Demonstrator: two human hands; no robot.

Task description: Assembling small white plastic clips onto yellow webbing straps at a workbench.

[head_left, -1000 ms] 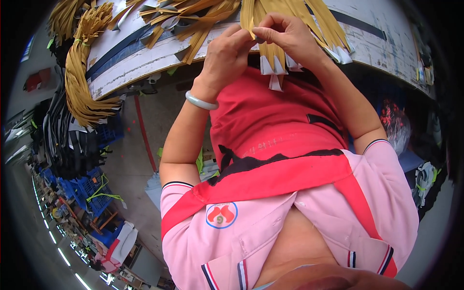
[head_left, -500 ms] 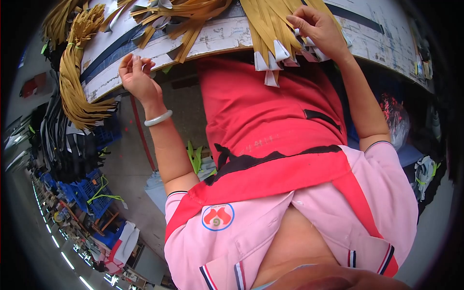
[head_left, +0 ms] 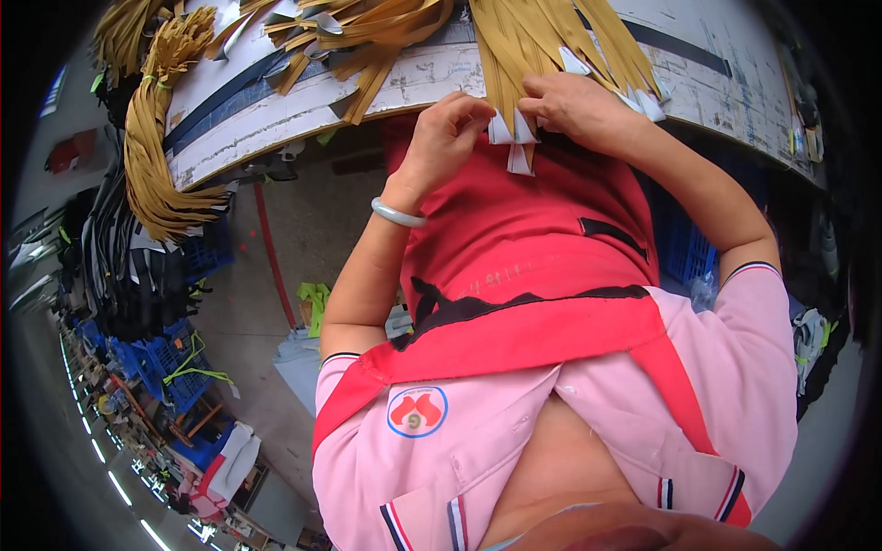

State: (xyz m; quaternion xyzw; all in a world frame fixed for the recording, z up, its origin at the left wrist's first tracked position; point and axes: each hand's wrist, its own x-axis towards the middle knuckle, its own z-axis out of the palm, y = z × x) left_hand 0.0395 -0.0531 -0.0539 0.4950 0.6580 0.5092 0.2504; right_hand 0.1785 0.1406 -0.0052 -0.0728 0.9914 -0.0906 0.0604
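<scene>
Golden-brown fabric strips (head_left: 503, 69) with folded white ends lie on the table, and several hang over its near edge. My left hand (head_left: 447, 138) is closed in a pinch at the left side of a white strip end (head_left: 499, 129). Bent over the strips from the right, my right hand (head_left: 579, 110) has thumb and fingers closed at the edge of the same group. Its fingertips are partly hidden. A second fan of strips with white ends (head_left: 643, 101) lies beyond my right wrist.
The worn white table (head_left: 423, 78) curves across the top. More golden strips (head_left: 367, 37) lie on its left part, and a tied bundle (head_left: 152, 156) hangs off the left end. Dark strips (head_left: 129, 266) and a blue crate (head_left: 179, 367) stand at the left.
My left hand has moved right, from the bare table edge to the hanging strip ends. My right hand has come down and left to them. Some strips now lie spread farther right.
</scene>
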